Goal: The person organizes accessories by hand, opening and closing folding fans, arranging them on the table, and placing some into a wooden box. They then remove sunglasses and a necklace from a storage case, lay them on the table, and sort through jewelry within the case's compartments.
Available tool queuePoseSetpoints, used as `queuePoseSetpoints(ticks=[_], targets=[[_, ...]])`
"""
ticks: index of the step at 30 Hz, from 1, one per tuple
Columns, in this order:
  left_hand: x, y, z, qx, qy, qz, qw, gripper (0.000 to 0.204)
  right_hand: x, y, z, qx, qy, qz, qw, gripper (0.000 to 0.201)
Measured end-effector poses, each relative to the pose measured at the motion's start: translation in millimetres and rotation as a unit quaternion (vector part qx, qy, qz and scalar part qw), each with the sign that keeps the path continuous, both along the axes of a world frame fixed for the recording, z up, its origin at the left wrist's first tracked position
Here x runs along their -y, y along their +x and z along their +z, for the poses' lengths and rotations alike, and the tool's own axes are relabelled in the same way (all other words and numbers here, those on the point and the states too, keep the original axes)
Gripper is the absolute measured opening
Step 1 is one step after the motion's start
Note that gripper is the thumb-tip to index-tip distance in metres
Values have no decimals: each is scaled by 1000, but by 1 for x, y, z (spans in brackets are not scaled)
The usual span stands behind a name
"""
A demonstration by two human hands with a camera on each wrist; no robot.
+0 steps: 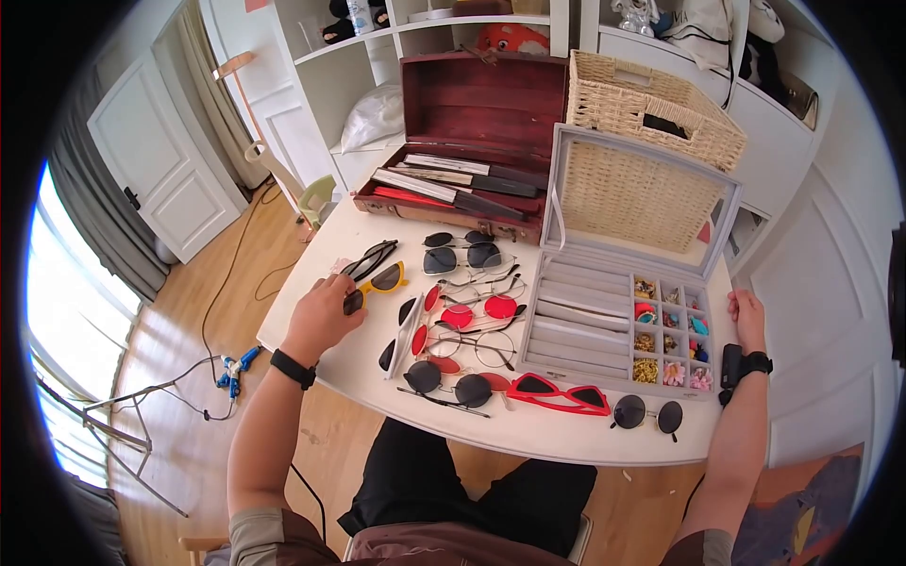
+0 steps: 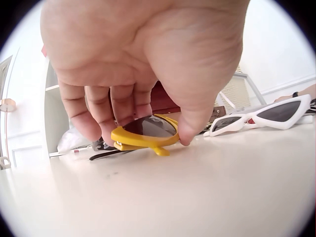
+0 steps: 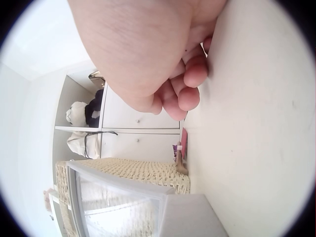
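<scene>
At the table's left side my left hand (image 1: 324,313) pinches a pair of yellow-framed sunglasses (image 1: 389,277) by one end. The left wrist view shows the thumb on one side of the yellow frame (image 2: 160,143) and the fingers on the other. Just beyond lies a pair of black-framed glasses (image 1: 376,255); white-framed sunglasses (image 1: 405,336) are to the right of the hand. My right hand (image 1: 747,321) rests at the table's right edge beside a grey jewellery box (image 1: 578,321), fingers loosely curled around nothing, as the right wrist view also shows.
Several glasses cover the table's middle, among them red cat-eye sunglasses (image 1: 559,393) and round dark sunglasses (image 1: 646,415) near the front edge. The jewellery box's lid (image 1: 559,179) stands up. Behind are an opened red-brown case (image 1: 481,94) holding folded fans and a woven basket (image 1: 604,80).
</scene>
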State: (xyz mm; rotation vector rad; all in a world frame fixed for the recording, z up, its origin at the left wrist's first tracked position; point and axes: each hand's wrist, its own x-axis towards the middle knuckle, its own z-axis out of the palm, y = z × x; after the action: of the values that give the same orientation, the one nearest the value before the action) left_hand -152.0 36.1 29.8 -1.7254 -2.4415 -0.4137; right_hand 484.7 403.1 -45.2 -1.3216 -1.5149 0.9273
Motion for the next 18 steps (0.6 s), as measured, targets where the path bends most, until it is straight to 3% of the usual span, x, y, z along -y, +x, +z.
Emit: queuePoseSetpoints(ticks=[5, 7, 8, 13, 18], targets=[[-4, 5, 8, 1, -36, 10, 999, 37, 1, 0, 2, 7, 0, -4, 1000, 33], [-8, 6, 9, -38, 63, -62, 995, 37, 0, 1, 0, 10, 3, -6, 1000, 32], [-13, 8, 11, -39, 62, -62, 995, 37, -1, 2, -2, 10, 3, -6, 1000, 32], [-47, 2, 7, -37, 8, -74, 997, 22, 0, -2, 0, 4, 5, -19, 1000, 31], [-61, -1, 3, -12, -28, -62, 998, 22, 6, -3, 5, 1, 2, -10, 1000, 31]])
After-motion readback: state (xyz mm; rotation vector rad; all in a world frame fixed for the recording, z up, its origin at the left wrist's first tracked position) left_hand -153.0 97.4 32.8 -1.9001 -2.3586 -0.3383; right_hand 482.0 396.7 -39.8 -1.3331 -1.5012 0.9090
